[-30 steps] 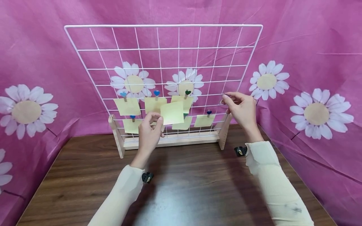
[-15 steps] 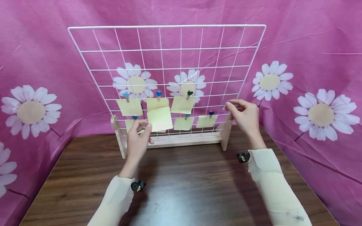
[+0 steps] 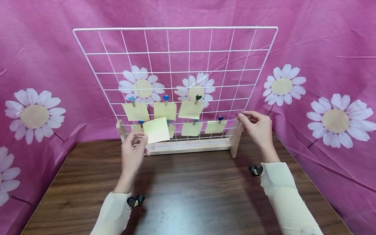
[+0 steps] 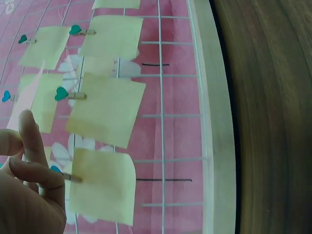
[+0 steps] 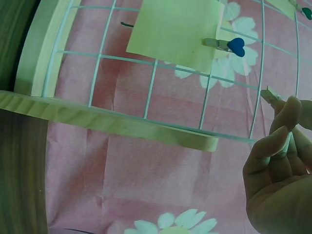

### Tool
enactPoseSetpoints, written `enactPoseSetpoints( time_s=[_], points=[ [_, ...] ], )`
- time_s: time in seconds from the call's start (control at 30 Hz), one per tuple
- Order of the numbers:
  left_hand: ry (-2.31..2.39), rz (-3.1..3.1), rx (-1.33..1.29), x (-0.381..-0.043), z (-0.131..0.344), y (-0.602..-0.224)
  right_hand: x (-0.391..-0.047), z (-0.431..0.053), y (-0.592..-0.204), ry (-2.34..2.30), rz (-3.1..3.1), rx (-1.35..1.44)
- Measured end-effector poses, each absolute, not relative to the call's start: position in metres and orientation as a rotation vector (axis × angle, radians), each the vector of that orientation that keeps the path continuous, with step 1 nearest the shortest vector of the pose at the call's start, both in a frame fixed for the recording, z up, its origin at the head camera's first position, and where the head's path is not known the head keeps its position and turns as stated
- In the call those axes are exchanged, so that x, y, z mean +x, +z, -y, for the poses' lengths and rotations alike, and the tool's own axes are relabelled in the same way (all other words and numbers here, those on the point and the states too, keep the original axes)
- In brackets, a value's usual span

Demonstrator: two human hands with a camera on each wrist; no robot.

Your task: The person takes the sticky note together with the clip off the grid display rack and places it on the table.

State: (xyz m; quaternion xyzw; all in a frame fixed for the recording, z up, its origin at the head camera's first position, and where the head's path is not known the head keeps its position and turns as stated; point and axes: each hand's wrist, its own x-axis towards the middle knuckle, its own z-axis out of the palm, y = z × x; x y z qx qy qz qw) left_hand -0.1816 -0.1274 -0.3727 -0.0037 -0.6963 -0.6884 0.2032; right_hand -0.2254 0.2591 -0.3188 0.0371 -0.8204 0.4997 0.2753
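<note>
Head view: pinching a loose yellow note by its lower left edge in the left hand — toward the left side of the white wire grid, on its near side. Gripping a small wooden clip between thumb and finger of the right hand, near the grid's right edge. Backed by clipped notes in two rows — three above, four below — with heart-topped pegs. Set in a wooden stand on the far side of a brown table.

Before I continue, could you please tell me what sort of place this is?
Perhaps an indoor craft or filming corner: a dark brown wood-grain tabletop, a pink daisy-print cloth backdrop, and a white wire grid bearing square yellow paper notes.
</note>
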Motion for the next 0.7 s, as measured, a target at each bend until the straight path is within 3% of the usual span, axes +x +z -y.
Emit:
enactPoseSetpoints(
  time_s=[0.7],
  points=[
    [-1.921, 1.905, 0.178, -0.166, 0.171, -0.388, -0.208, -0.272, -0.372, 1.431, 2.238, -0.07]
  ],
)
